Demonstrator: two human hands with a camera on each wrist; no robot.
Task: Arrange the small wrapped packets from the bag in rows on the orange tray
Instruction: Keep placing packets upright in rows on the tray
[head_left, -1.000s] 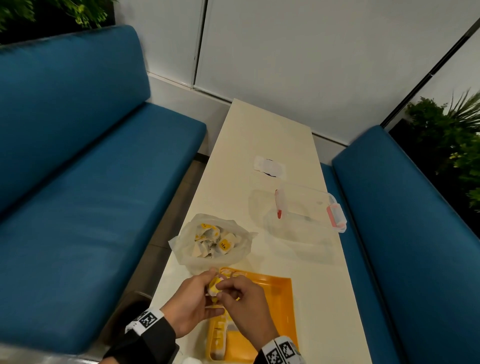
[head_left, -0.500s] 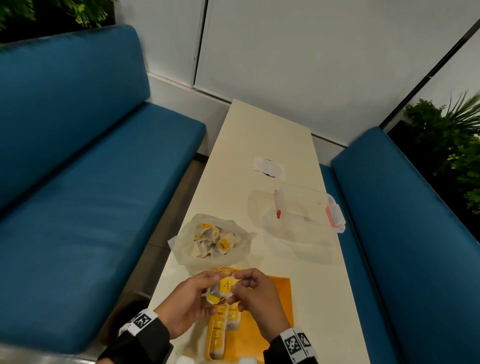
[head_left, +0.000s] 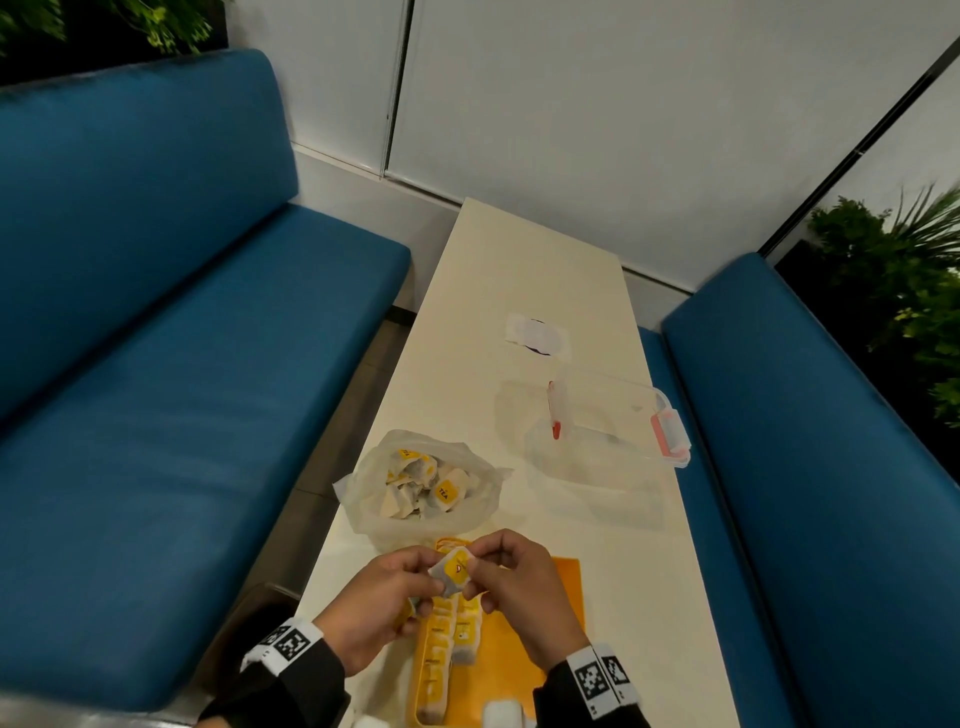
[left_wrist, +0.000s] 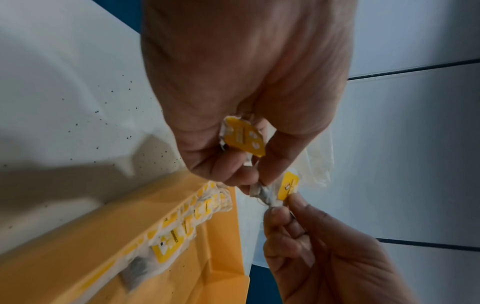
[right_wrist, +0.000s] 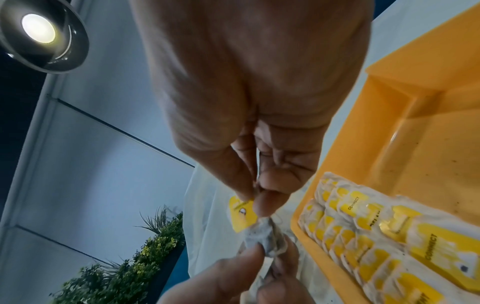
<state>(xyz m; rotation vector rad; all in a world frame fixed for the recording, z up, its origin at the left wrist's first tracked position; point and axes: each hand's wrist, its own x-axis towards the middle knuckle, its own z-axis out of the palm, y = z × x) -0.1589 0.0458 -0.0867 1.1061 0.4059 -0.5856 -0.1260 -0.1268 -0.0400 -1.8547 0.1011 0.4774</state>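
Both hands pinch one small white packet with a yellow label (head_left: 453, 569) just above the far end of the orange tray (head_left: 563, 577). My left hand (head_left: 426, 582) holds its left side and keeps a second packet (left_wrist: 244, 139) curled in its palm. My right hand (head_left: 480, 577) pinches the label end (right_wrist: 242, 214) between thumb and forefinger. Two rows of packets (head_left: 447, 644) lie along the tray's left side, the inner one shorter. The clear bag (head_left: 363, 486) with several more packets stands open just beyond the tray.
A clear lidded container (head_left: 608, 421) with red clips sits on the right side of the narrow cream table (head_left: 519, 260). A white paper scrap (head_left: 537, 338) lies farther back. Blue benches (head_left: 156, 364) flank the table on both sides.
The hands have shifted slightly away from me over the tray's far end, and the packet has been turned so its yellow label faces up.
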